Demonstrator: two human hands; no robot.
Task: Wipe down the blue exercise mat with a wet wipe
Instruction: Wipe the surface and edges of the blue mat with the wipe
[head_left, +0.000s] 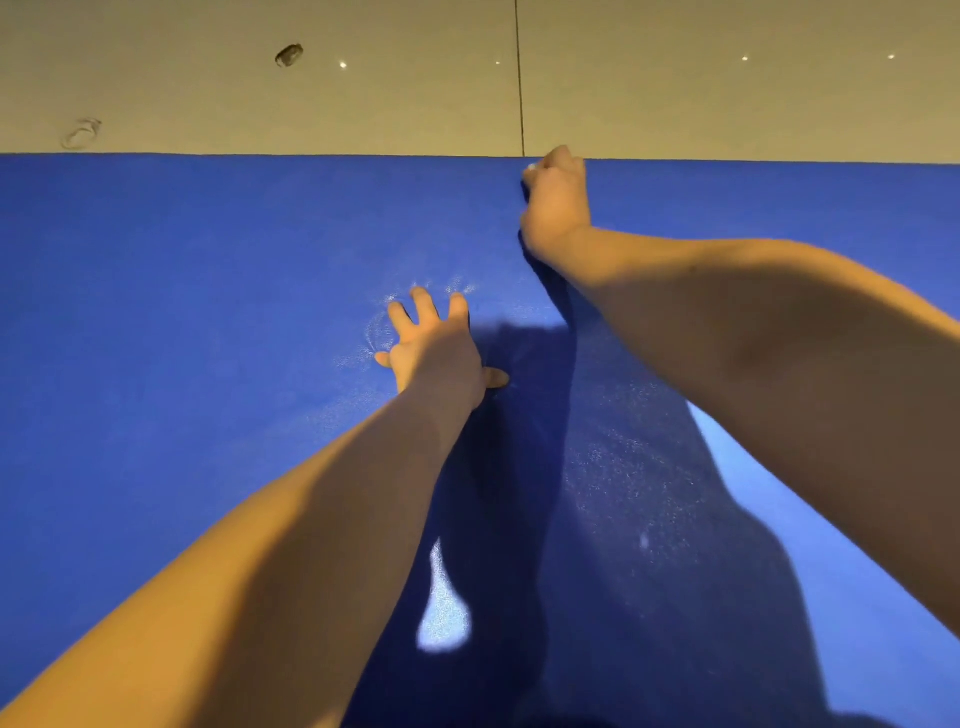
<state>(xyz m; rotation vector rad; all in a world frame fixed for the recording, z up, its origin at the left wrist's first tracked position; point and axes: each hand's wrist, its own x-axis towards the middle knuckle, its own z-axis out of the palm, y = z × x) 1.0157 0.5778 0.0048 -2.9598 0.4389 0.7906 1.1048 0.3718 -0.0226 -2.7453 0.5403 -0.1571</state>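
The blue exercise mat fills most of the head view and lies flat on the floor. My left hand rests on the mat's middle with its fingers spread and straight. My right hand reaches to the mat's far edge, its fingers curled round a white wet wipe. Only a small white corner of the wipe shows; the rest is hidden under the hand. Faint damp streaks mark the mat around my left hand.
Beige tiled floor lies beyond the mat's far edge, with a dark grout line and two scuff marks at the left. My arms cast dark shadows across the near half of the mat.
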